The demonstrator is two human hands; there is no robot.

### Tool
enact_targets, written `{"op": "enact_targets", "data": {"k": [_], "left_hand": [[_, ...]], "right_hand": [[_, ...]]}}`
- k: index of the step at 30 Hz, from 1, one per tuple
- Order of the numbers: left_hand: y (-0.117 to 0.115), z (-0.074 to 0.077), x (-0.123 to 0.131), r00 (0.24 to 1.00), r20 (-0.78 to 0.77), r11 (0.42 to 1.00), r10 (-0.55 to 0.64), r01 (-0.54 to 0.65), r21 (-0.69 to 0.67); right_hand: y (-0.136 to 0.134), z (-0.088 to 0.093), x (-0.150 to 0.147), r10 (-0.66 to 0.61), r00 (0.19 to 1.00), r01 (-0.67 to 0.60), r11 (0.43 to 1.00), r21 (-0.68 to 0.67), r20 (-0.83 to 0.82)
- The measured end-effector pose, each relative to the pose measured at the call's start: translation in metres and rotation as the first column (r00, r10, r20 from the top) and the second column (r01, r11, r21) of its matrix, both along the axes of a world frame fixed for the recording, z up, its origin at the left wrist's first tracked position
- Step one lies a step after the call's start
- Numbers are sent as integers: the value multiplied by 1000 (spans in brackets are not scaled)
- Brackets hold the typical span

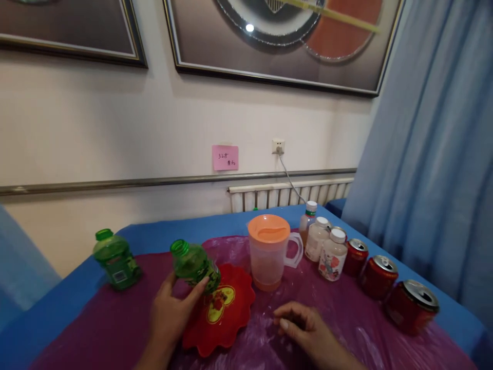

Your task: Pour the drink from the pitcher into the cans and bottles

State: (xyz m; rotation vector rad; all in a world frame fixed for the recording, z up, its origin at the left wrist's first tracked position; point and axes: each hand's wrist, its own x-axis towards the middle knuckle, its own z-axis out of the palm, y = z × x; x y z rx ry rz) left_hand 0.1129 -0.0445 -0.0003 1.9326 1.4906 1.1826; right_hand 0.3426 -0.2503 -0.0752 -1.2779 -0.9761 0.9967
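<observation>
In the head view my left hand is closed around the lower part of a green plastic bottle. This bottle has no cap and leans to the left, over the edge of a red scalloped plate with a yellow pattern. My right hand rests low over the purple plastic sheet, to the right of the plate. Its fingers are loosely curled, the thumb is a little apart, and nothing shows between them. Just beyond it stands a clear pitcher with an orange lid.
A second green bottle stands uncapped at the left. On the right are white-capped bottles and a row of opened red cans. Purple plastic covers part of the blue tablecloth. A blue curtain hangs at the right.
</observation>
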Motion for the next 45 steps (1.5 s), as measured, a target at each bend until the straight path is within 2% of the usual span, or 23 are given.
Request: {"op": "enact_targets", "data": {"k": [3,6,8,9,12,15,17,23,26,32,37,45], "left_hand": [[1,-11,-3,998,-61,1000,-19,19,-3],[-1,-17,-7,995,-95,999,-39,41,18],[-2,-20,-8,993,-98,997,-61,66,48],[-3,-22,-8,992,-98,994,-73,80,69],[-3,-28,-8,987,-111,983,-114,129,131],[-3,-35,-8,980,-129,966,-154,177,190],[-4,-38,-8,973,-144,951,-181,211,225],[-7,-43,-9,954,-183,911,-237,283,299],[-8,-44,-10,952,-190,910,-241,290,297],[-12,-42,-10,946,-166,911,-278,314,268],[-16,-40,-9,935,-147,912,-322,348,215],[-23,-33,-10,925,-163,906,-343,371,202]], "right_hand": [[-4,-9,12,-233,972,233,972,0,-27],[3,-11,27,-524,849,527,848,52,-60],[14,-3,38,-619,783,622,778,88,-64],[21,4,43,-633,772,635,764,112,-63],[39,31,54,-616,787,606,768,205,-19],[54,51,59,-582,804,538,799,267,121],[60,56,62,-562,807,511,818,264,179],[76,57,67,-538,825,498,836,228,172],[79,70,71,-530,827,487,842,232,187],[77,123,82,-509,828,445,852,277,234],[81,169,93,-496,790,405,863,302,359],[93,223,86,-468,618,250,879,407,632]]}}
